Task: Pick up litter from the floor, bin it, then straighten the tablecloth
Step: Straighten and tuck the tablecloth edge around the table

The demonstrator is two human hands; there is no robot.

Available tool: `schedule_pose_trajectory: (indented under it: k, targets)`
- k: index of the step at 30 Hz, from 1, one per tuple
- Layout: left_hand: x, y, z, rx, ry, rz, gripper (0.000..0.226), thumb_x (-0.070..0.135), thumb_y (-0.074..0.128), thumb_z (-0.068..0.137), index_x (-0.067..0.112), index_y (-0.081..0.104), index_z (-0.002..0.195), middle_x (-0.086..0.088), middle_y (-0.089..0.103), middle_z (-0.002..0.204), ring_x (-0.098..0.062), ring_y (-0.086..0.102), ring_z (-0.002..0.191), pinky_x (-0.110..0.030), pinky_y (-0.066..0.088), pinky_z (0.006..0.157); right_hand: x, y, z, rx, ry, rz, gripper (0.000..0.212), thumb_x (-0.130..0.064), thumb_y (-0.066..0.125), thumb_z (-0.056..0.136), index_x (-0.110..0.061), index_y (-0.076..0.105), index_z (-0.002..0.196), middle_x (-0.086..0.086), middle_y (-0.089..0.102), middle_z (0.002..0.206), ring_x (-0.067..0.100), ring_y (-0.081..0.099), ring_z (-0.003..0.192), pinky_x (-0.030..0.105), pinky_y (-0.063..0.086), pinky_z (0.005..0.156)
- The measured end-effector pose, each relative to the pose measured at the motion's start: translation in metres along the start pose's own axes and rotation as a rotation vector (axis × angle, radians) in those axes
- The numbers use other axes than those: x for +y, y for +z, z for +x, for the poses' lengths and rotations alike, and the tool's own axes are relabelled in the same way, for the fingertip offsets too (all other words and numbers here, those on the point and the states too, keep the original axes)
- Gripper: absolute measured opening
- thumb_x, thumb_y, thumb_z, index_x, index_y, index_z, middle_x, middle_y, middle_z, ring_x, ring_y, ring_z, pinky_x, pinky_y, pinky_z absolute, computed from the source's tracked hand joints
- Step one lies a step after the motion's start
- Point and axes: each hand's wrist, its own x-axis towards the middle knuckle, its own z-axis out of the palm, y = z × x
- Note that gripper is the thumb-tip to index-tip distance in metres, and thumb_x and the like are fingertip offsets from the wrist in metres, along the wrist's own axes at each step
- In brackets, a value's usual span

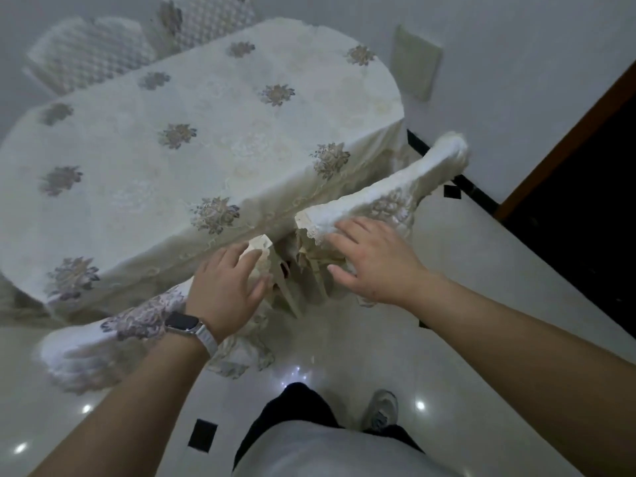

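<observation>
A cream tablecloth with embroidered flower clusters covers an oval table. Its near hem is lifted off the table edge and blurred, rising in a ridge toward the right and another toward the lower left. My left hand, with a watch on the wrist, holds the hem with fingers over a fold and thumb beneath. My right hand holds the lace edge of the hem a short way to the right. Between the hands the cloth gapes and a table leg shows. No litter is visible on the floor.
Two chairs with quilted covers stand behind the table at the far left. A white wall with a plate is close to the table's right end. A dark doorway lies right. Glossy floor tiles surround my shoe.
</observation>
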Motion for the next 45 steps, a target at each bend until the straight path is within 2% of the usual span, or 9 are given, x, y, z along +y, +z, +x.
schedule_pose_trajectory:
  k: [3,7,12,21,24,29,34,40,45]
  targets:
    - [0.003,0.005,0.002,-0.008,-0.088,0.006,0.052,0.049,0.043,0.087,0.016,0.06,0.124,-0.01,0.058,0.13,-0.033,0.054,0.115,-0.047,0.046,0.09,0.009,0.006,0.014,-0.012,-0.048,-0.015,0.05,-0.053,0.046,0.088,-0.022,0.053,0.127,0.002,0.048,0.138,0.023,0.041,0.128,0.039,0.033,0.105]
    - [0.004,0.022,0.016,0.009,-0.133,-0.007,0.044,0.035,0.065,0.084,0.014,0.06,0.122,-0.01,0.06,0.125,-0.034,0.057,0.109,-0.044,0.047,0.086,0.016,0.014,0.039,-0.002,-0.088,-0.027,0.049,-0.047,0.056,0.083,-0.016,0.058,0.122,0.005,0.054,0.133,0.026,0.047,0.123,0.04,0.036,0.1]
    - [0.002,0.036,0.042,-0.074,-0.224,0.007,0.047,0.042,0.054,0.085,0.022,0.052,0.128,-0.001,0.057,0.127,-0.026,0.053,0.112,-0.04,0.043,0.087,0.022,0.022,0.069,-0.043,-0.086,-0.038,0.048,-0.04,0.061,0.082,-0.013,0.059,0.122,0.007,0.056,0.132,0.028,0.049,0.122,0.041,0.037,0.102]
    - [-0.01,0.052,0.055,-0.071,-0.2,0.029,0.036,0.036,0.055,0.087,0.017,0.056,0.117,-0.004,0.065,0.106,-0.029,0.063,0.09,-0.037,0.045,0.066,0.036,0.047,0.11,-0.164,-0.148,-0.166,0.051,-0.046,0.055,0.084,-0.019,0.05,0.126,0.001,0.053,0.129,0.023,0.048,0.119,0.037,0.038,0.099]
    - [-0.014,0.051,0.06,-0.08,-0.196,0.044,0.034,0.036,0.053,0.087,0.017,0.056,0.115,-0.004,0.066,0.102,-0.029,0.064,0.086,-0.035,0.041,0.061,0.039,0.054,0.117,-0.187,-0.162,-0.191,0.049,-0.047,0.051,0.085,-0.022,0.048,0.127,-0.002,0.055,0.124,0.022,0.052,0.112,0.037,0.039,0.095]
    - [-0.017,0.052,0.067,-0.111,-0.231,0.048,0.033,0.037,0.046,0.091,0.019,0.054,0.118,-0.005,0.067,0.104,-0.031,0.064,0.087,-0.035,0.036,0.061,0.044,0.059,0.132,-0.211,-0.176,-0.151,0.055,-0.052,0.057,0.084,-0.02,0.047,0.127,0.001,0.06,0.115,0.026,0.057,0.102,0.037,0.045,0.083]
    - [-0.015,0.053,0.07,-0.144,-0.293,0.094,0.027,0.037,0.048,0.092,0.018,0.052,0.111,-0.006,0.066,0.101,-0.031,0.064,0.083,-0.032,0.034,0.058,0.046,0.062,0.14,-0.243,-0.19,-0.212,0.052,-0.056,0.058,0.083,-0.019,0.048,0.117,0.003,0.061,0.106,0.028,0.061,0.093,0.034,0.035,0.066]
    - [-0.02,0.057,0.069,-0.12,-0.26,0.103,0.025,0.04,0.05,0.09,0.018,0.055,0.101,-0.007,0.065,0.091,-0.031,0.063,0.075,-0.032,0.031,0.055,0.047,0.062,0.146,-0.274,-0.166,-0.216,0.025,-0.031,0.057,0.09,-0.017,0.049,0.109,0.005,0.058,0.103,0.029,0.059,0.09,0.035,0.037,0.067]
    - [-0.022,0.061,0.07,-0.099,-0.247,0.112,0.027,0.041,0.05,0.089,0.019,0.058,0.101,-0.006,0.067,0.089,-0.031,0.063,0.073,-0.031,0.03,0.054,0.052,0.059,0.149,-0.281,-0.245,-0.211,0.02,-0.026,0.055,0.089,-0.017,0.052,0.107,0.004,0.058,0.101,0.028,0.059,0.09,0.033,0.036,0.062]
